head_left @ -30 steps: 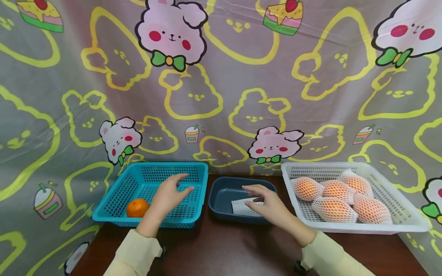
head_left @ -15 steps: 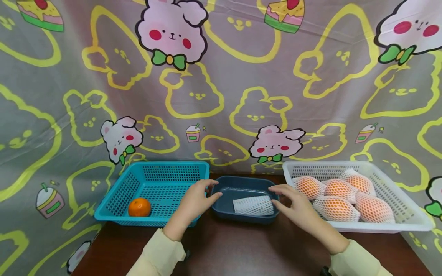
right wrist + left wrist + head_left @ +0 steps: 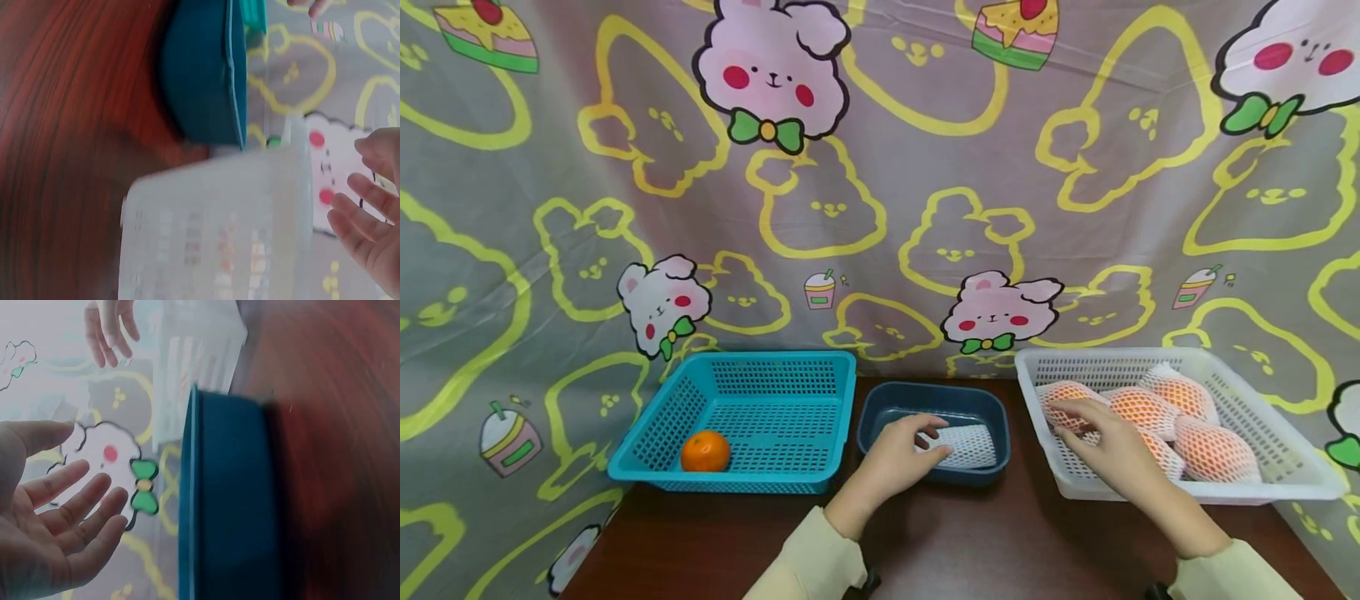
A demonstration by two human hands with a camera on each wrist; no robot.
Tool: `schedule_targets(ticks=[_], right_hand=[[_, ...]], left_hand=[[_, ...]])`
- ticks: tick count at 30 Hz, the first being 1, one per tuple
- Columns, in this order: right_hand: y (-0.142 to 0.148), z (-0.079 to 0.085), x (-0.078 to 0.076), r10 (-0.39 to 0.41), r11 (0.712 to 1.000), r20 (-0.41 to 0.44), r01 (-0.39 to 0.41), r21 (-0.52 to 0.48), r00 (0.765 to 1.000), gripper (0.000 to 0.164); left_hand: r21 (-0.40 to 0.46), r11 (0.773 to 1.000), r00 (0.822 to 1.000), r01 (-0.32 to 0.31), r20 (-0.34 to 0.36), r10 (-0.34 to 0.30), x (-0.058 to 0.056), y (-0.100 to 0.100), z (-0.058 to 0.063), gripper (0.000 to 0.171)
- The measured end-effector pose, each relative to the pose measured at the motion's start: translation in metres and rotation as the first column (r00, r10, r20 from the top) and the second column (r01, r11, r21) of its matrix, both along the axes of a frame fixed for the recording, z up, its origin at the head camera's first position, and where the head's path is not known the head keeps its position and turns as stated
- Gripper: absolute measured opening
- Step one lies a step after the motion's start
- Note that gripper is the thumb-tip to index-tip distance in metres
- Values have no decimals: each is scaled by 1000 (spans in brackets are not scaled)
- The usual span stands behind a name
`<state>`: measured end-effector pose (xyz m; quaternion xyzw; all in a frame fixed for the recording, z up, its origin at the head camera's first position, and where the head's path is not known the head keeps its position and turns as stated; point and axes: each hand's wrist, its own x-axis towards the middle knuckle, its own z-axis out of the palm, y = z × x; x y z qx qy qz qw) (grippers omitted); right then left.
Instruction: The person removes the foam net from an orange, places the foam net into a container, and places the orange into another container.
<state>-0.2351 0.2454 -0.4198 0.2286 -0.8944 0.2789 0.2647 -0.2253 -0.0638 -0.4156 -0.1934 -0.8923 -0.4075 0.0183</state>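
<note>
My left hand (image 3: 897, 457) hovers over the dark blue bin (image 3: 880, 400), its fingers loosely bent and nothing in them. A white foam net sleeve (image 3: 972, 447) lies flat in that bin, partly covered by the hand in the head view. Over the left side of the white basket (image 3: 1292, 467), my right hand (image 3: 1108, 446) reaches above the net-wrapped oranges, relaxed and holding nothing. It hides parts of the nearest wrapped orange (image 3: 1067, 395) and of another wrapped orange (image 3: 1159, 454). In the right wrist view, its fingers (image 3: 362, 219) are spread beside the basket's rim.
At the left stands a turquoise basket (image 3: 827, 481) with a bare orange (image 3: 705, 452) in its front left corner. More wrapped oranges (image 3: 1216, 450) fill the white basket's middle. A cartoon-printed cloth (image 3: 880, 192) hangs behind the brown table (image 3: 955, 533).
Both hands have moved to the right: the left from the turquoise basket to over the blue bin, the right from the blue bin to over the white basket. The fruit stays where it was.
</note>
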Motion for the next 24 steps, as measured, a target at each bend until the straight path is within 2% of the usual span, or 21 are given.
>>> schedule_targets(ticks=[5,11,14,18,24], right_hand=[[25,2,-1,-10,999,8,10,31,1000,38],[48,3,-2,-31,997,34,28,75,999,40],[56,3,-3,-58,995,76,51,88,995,40],[68,3,-6,-97,990,156,79,116,983,40],[83,-4,-13,-108,988,273,73,136,956,46]], left_hand=[[118,992,997,36,64,-44,-1,23,-9,30],[248,968,991,43,110,-73,-3,53,-20,27],[360,932,984,33,153,-94,-5,68,-24,23],[512,859,960,-21,250,-125,-4,89,-28,20],[595,794,930,-124,349,-116,-3,114,-29,25]])
